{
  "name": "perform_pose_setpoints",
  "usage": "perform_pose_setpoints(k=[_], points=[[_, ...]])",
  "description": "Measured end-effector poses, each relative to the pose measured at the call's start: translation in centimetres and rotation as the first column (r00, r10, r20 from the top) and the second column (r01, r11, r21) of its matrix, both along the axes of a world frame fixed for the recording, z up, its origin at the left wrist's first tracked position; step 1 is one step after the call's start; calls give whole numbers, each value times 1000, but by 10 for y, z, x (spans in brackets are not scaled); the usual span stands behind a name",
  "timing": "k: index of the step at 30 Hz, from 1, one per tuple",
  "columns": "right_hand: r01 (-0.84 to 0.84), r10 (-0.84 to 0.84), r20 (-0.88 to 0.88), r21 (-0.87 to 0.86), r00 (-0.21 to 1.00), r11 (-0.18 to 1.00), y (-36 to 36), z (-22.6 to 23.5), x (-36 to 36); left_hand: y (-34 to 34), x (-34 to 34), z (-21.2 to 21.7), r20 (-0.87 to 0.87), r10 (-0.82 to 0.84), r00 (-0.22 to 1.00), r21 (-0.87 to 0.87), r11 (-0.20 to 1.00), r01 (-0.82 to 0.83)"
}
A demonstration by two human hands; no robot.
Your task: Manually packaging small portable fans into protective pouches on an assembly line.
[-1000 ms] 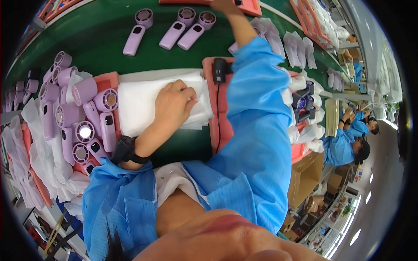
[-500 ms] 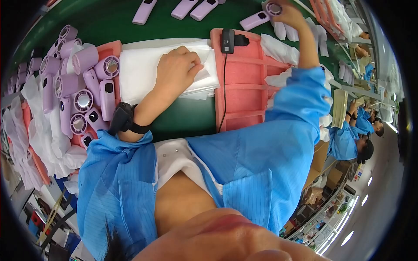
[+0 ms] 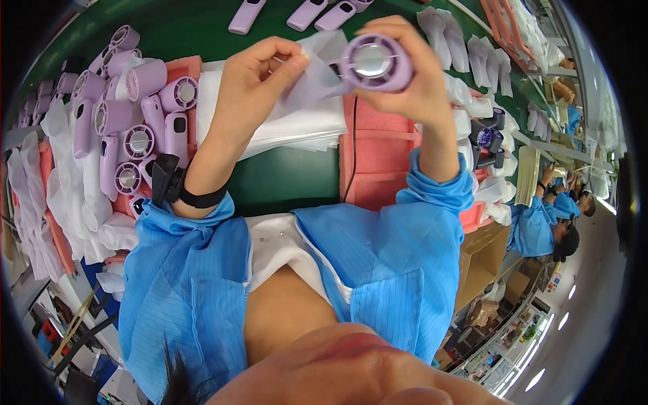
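My right hand (image 3: 422,77) wraps round the head of a lilac handheld fan (image 3: 375,62), whose round grille has a silvery centre. My left hand (image 3: 253,88) pinches a thin translucent sleeve (image 3: 312,74) between thumb and fingers. The fan's handle points left toward that sleeve and looks to be at least partly behind or inside it; which one, I cannot tell. Both hands are above a stack of white sleeves (image 3: 290,128), which lies on the green table.
Several lilac fans (image 3: 138,143) are piled in a pink foam tray at the left. More fans (image 3: 308,13) lie at the far edge. A pink divided tray (image 3: 381,152) is beside the stack. Wrapped items (image 3: 442,40) lie far right. Dark fans (image 3: 484,137) sit nearer.
My right hand has come back from the far right with the fan, now over the stack. My left hand has risen from the stack with a sleeve.
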State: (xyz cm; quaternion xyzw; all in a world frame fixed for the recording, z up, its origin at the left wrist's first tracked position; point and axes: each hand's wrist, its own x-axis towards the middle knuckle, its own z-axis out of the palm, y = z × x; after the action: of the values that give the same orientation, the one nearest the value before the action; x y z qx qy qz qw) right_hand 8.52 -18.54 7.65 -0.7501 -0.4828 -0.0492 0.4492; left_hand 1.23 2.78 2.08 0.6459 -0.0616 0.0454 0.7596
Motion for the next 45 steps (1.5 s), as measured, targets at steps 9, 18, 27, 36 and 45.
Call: perform_pose_setpoints(k=[9,18,27,36,45], points=[[172,-153,244,-61,958,983,46,-25,-16,-2,-8,15,238,192,952,-41,981,-187],[432,-427,244,34,871,901,48,-48,-10,-33,-8,-1,612,142,778,353,831,-430],[166,-51,-321,340,946,926,45,-37,-27,6,5,8,612,189,768,412,753,-514],[395,-382,136,-83,914,915,39,-62,-15,2,1,11,379,346,858,-37,932,-360],[274,-298,-406,-118,864,954,31,-33,-36,27,9,6,460,383,801,166,849,-501]])
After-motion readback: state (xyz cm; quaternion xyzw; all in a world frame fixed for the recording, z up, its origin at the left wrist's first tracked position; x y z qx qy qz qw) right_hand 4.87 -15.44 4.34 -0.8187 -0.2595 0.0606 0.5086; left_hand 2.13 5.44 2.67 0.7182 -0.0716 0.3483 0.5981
